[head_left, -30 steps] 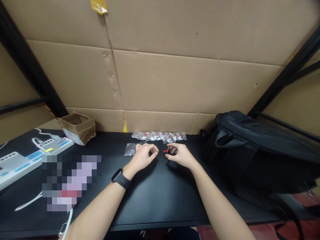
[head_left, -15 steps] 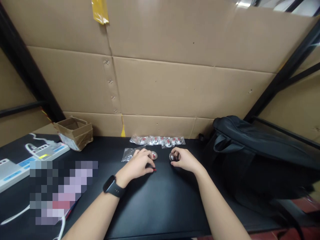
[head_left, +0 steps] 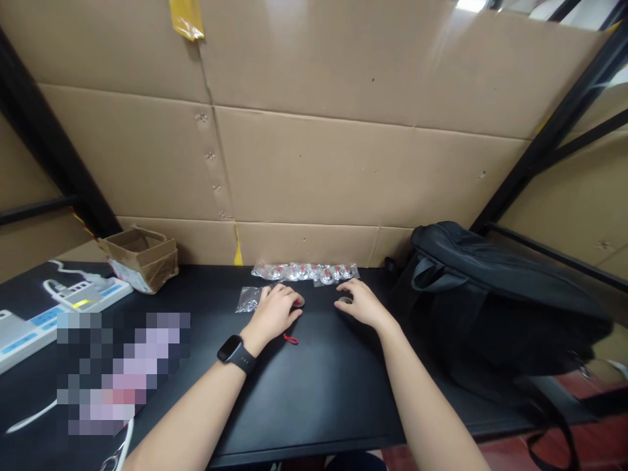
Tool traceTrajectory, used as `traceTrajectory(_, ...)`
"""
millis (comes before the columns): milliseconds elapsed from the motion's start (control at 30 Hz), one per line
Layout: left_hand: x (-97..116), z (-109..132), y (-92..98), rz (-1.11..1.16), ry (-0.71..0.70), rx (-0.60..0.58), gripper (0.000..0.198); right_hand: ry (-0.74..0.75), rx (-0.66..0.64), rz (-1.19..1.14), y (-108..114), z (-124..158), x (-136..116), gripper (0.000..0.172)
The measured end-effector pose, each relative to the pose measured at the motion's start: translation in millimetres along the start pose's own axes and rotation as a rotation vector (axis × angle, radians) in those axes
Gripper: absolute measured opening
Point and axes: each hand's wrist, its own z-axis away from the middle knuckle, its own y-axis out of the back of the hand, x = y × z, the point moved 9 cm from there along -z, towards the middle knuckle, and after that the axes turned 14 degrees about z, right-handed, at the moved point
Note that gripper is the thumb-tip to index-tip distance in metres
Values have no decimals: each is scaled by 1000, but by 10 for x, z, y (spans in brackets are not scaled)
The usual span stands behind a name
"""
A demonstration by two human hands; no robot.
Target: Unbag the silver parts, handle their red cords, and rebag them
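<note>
My left hand (head_left: pixel 275 313), with a black watch (head_left: pixel 230 349) on its wrist, reaches over a small round metal piece (head_left: pixel 301 301) with a red part. Its fingers partly cover that piece, and the thumb stands apart from them. Just below the thumb, a red cord loop (head_left: pixel 291 339) lies on the black tabletop (head_left: pixel 318 399). My right hand (head_left: pixel 362 305) has its thumb and fingers spread around another small round piece (head_left: pixel 345 299), which rests on the table. A clear plastic bag (head_left: pixel 248 299) lies left of my left hand.
Several round metal pieces in clear bags (head_left: pixel 304 272) line the back edge. A black backpack (head_left: pixel 495 301) fills the right side. An open cardboard box (head_left: pixel 142 258) and a white power strip (head_left: pixel 63 324) sit at left. Behind rises a cardboard wall (head_left: pixel 314 163).
The red loop has come away from my left thumb onto the table, and that hand closes in on the round piece. My right fingers have spread, leaving their piece on the table.
</note>
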Motion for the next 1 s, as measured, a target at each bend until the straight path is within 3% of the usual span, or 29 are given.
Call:
traceTrajectory(167,-13,5,-5,40,16,-55,33,156,30,-145,-23,22,-431,26)
traceTrajectory(367,14,22,19,64,-2,-90,18,232,-38,-147,-159,80,-669,25)
traceTrajectory(600,25,10,132,142,26,36,15,236,-6,-246,-119,91,-748,32)
traceTrajectory(800,-36,-10,148,608,143,199,11,173,48,-479,-164,70,-922,60)
traceTrajectory(1000,-87,-16,54,811,177,281,8,94,84,-598,-219,52,-960,41)
